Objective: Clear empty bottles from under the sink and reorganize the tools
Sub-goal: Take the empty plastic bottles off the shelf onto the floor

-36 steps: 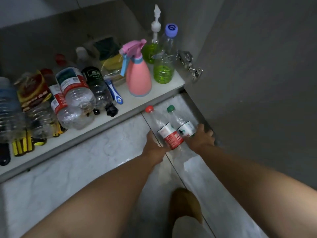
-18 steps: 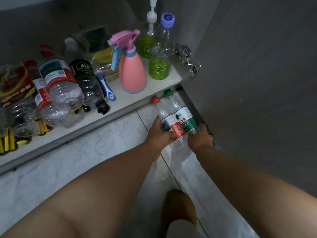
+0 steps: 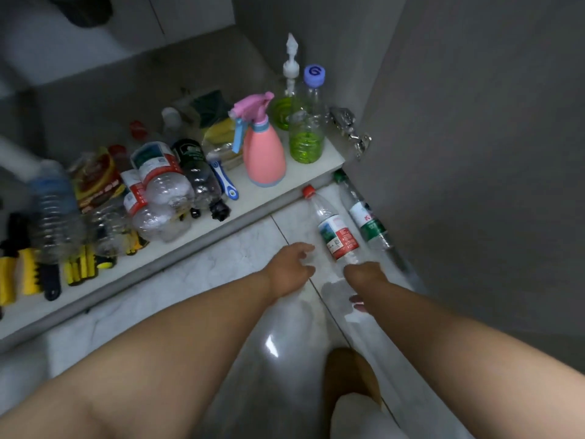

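Now, mid-frame, our left hand [image 3: 289, 268] hangs open beside the red-capped bottle [image 3: 333, 231]; whether our right hand [image 3: 364, 274] grips is unclear. We'd best grasp its labelled middle.

Red-capped bottle [image 3: 337, 237], green-capped bottle [image 3: 368, 224], on floor [image 3: 218, 280]

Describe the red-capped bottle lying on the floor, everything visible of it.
The red-capped bottle is clear thin plastic, seemingly empty, with a red screw cap and a white-and-red label round its middle. It lies on its side on the pale floor tiles, cap toward the cabinet shelf, base toward the person. The right hand covers its base; any grip is hidden. The open left hand hovers close beside it. A green-capped bottle lies alongside, a narrow gap between.
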A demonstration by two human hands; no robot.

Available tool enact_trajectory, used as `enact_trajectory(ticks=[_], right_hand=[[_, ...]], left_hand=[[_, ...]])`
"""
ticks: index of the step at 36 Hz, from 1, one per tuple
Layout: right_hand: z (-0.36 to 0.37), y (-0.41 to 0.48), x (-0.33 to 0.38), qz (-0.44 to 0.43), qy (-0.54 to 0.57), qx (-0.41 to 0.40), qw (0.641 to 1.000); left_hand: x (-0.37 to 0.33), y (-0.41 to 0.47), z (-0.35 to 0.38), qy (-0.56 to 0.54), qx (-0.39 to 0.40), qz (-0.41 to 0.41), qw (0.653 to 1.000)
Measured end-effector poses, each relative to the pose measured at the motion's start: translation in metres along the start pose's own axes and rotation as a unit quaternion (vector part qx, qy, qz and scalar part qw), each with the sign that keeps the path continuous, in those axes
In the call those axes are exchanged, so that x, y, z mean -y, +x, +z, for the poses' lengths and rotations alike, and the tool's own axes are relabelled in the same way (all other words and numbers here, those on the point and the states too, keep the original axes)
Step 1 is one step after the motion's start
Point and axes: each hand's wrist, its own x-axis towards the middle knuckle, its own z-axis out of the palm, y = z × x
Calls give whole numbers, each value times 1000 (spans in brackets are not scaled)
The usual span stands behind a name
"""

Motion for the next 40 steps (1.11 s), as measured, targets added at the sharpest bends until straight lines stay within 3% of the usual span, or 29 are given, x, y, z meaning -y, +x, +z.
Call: enact_trajectory(ticks=[3, 7, 13, 19, 24, 28, 31, 40], right_hand=[[7, -39, 11, -77, -89, 151, 981], [26, -88, 42, -223, -198, 220, 929], [59, -144, 87, -418, -260, 177, 852], [95, -170, 132, -535, -269, 54, 799], [127, -176, 166, -510, -272, -20, 816], [153, -175, 184, -462, -245, -71, 849], [170, -172, 190, -420, -212, -95, 877], [182, -160, 183, -408, -187, -104, 887]], left_hand=[[4, -32, -40, 106, 2, 37, 994], [9, -74, -103, 210, -20, 54, 976], [19, -127, -192, 260, -164, 91, 947], [41, -140, -242, 140, -311, 50, 939], [63, -123, -260, 118, -431, -71, 892], [82, -116, -281, 72, -467, -168, 865], [95, -104, -296, -37, -462, -185, 867], [115, -93, -306, -204, -447, -163, 856]])
